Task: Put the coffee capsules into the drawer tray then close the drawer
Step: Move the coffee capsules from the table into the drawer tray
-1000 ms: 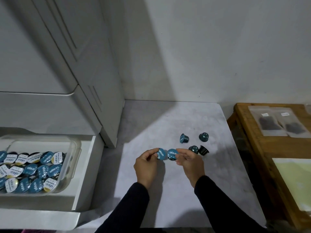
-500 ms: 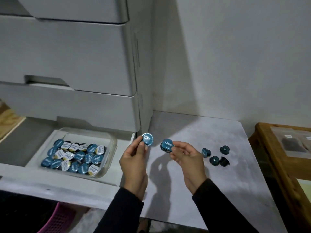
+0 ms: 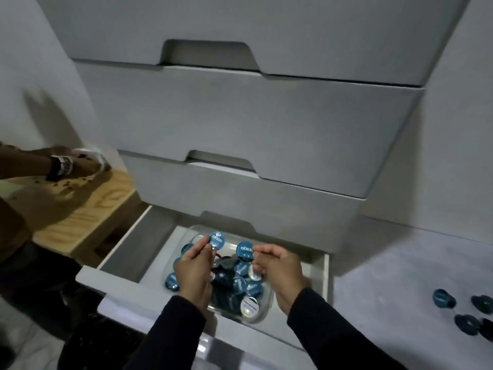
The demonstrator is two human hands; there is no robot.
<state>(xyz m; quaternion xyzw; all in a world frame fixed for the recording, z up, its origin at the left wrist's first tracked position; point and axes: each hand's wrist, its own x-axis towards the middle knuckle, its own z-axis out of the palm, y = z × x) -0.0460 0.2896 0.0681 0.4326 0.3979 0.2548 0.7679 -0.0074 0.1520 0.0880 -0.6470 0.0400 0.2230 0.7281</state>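
The bottom drawer (image 3: 117,279) of a grey cabinet stands pulled out. Inside it a clear plastic tray (image 3: 262,312) holds several blue and white-lidded coffee capsules (image 3: 249,288). My left hand (image 3: 194,271) pinches one blue capsule (image 3: 216,240) above the tray. My right hand (image 3: 277,271) pinches another blue capsule (image 3: 245,251) beside it, also over the tray. Both hands cover part of the tray. Several loose capsules (image 3: 442,306) lie on the grey surface at the right.
Closed grey drawers (image 3: 240,124) rise above the open one. To the left stands a wooden table (image 3: 88,209), where another person's arm (image 3: 40,162) with a wristband reaches over scattered dark bits. The grey counter (image 3: 400,276) runs along the right.
My view has swung left toward the drawer. Both hands have carried their capsules from over the counter edge to above the tray. The loose capsules now sit at the far right.
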